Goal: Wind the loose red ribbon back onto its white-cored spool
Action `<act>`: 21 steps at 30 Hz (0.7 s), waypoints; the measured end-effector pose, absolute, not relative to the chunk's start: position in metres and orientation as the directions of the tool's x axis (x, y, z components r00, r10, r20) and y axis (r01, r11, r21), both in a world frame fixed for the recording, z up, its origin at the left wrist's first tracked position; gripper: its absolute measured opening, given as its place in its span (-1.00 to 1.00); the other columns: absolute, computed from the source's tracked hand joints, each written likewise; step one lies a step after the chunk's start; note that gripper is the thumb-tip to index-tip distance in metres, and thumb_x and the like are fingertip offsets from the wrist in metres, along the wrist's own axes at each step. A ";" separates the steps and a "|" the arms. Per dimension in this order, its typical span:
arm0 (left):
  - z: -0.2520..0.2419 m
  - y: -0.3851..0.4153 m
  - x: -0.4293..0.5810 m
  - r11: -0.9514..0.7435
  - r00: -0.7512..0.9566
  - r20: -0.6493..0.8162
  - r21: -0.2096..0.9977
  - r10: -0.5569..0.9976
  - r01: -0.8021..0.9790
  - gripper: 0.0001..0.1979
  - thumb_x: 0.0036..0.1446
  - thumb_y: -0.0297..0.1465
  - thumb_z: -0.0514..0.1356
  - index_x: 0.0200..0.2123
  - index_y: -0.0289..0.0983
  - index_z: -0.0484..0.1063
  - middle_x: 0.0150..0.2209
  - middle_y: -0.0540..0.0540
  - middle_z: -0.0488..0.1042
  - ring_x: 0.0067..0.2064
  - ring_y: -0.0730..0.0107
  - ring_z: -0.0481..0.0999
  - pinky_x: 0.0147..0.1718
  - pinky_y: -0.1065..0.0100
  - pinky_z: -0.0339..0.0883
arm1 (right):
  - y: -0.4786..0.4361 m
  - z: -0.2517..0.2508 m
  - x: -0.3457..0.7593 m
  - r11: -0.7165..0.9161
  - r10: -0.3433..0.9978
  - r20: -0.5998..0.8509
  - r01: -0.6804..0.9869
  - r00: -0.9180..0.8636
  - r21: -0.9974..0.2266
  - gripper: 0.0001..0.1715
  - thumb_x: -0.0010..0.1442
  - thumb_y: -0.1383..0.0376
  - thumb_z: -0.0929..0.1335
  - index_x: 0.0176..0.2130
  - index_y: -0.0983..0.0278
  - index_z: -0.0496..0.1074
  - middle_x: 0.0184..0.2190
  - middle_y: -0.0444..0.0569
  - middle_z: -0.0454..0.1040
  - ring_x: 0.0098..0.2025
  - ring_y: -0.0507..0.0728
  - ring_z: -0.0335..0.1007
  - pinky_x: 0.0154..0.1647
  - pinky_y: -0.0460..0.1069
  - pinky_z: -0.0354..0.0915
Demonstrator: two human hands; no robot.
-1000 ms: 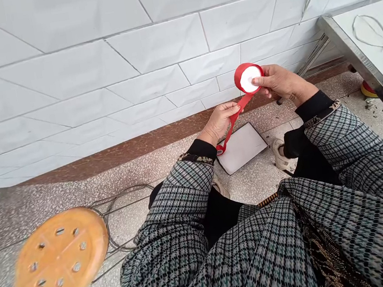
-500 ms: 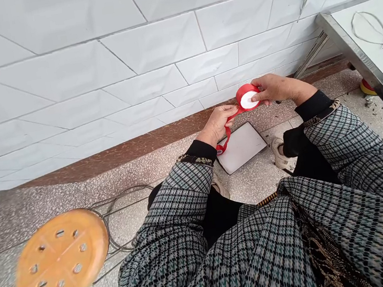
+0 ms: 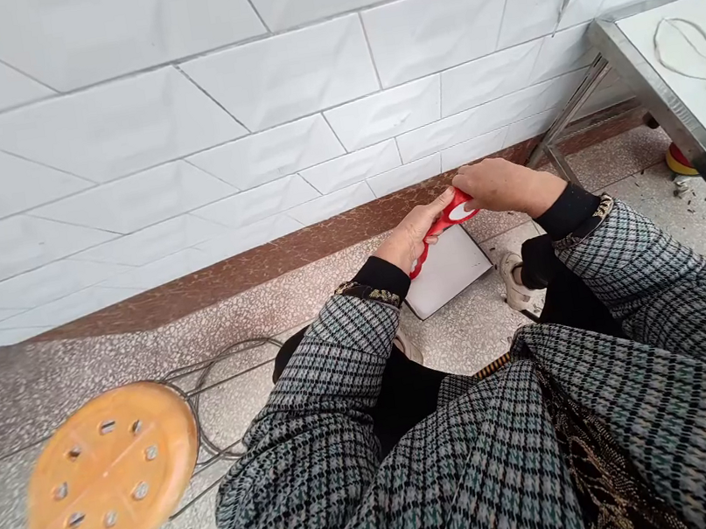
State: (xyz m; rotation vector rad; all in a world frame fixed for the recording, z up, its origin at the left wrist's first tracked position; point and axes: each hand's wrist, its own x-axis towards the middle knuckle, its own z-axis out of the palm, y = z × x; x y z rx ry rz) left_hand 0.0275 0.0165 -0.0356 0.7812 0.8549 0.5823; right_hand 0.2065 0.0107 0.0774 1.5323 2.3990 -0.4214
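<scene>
My right hand (image 3: 501, 187) is closed over a red ribbon spool (image 3: 461, 210) with a white core, its palm covering most of the spool from above. My left hand (image 3: 415, 236) pinches the loose red ribbon end (image 3: 419, 263), and its fingers touch the spool. Both hands meet low in front of my knees, just above a white rectangular board (image 3: 444, 273) lying on the floor. My checked sleeves and lap fill the lower part of the view.
An orange round stool seat (image 3: 111, 471) with holes stands at the lower left, on a wire frame (image 3: 224, 381). A steel-edged white table (image 3: 687, 104) with a thin cord (image 3: 694, 59) is at the right. A white tiled wall (image 3: 174, 132) faces me.
My right hand has brought the spool down and leftward until it meets my left hand. The stretched length of ribbon between them has shortened to almost nothing.
</scene>
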 end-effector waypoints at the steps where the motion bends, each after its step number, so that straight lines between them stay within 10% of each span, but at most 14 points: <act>1: -0.035 0.017 0.029 0.594 0.508 -0.464 0.796 0.725 -0.121 -0.47 0.12 0.08 0.54 -0.44 -0.23 0.50 -0.61 0.05 0.27 -0.58 0.58 0.01 -0.54 0.32 -0.23 | 0.010 0.077 0.205 0.400 0.841 -0.361 0.912 -0.403 -0.088 -0.84 0.38 0.39 0.52 -0.03 0.35 0.65 0.00 0.31 0.67 0.00 0.39 0.61 -0.08 0.11 0.26; 9: 0.003 0.014 0.032 0.627 0.476 -0.441 0.688 0.761 -0.366 -0.51 0.27 0.12 0.40 -0.20 -0.21 0.53 -0.51 0.05 0.37 -0.57 0.54 0.14 -0.60 0.35 -0.09 | 0.027 0.074 0.219 0.199 0.940 -0.152 0.852 -0.306 -0.484 -0.76 0.31 0.32 0.52 -0.02 0.30 0.60 -0.09 0.11 0.64 -0.02 0.28 0.47 0.01 0.11 0.33; 14: 0.011 0.012 0.032 0.577 0.470 -0.358 0.648 0.807 -0.497 -0.43 0.34 0.18 0.30 -0.13 -0.26 0.57 -0.51 0.03 0.40 -0.54 0.53 0.22 -0.59 0.36 0.03 | 0.022 0.068 0.211 -0.050 0.950 -0.209 0.546 -0.232 -0.836 -0.68 0.32 0.15 0.56 -0.01 0.25 0.59 -0.20 -0.02 0.62 -0.16 0.18 0.45 -0.12 0.06 0.39; 21: 0.004 0.015 0.031 0.512 0.462 -0.291 0.714 0.838 -0.477 -0.48 0.41 0.12 0.27 -0.24 -0.25 0.58 -0.50 -0.01 0.46 -0.51 0.48 0.26 -0.49 0.35 0.17 | 0.034 0.044 0.217 -0.064 0.935 -0.097 0.105 -0.341 -0.992 -0.43 0.24 -0.11 0.65 -0.08 0.23 0.53 -0.47 -0.21 0.39 -0.47 0.00 0.16 -0.51 -0.09 0.15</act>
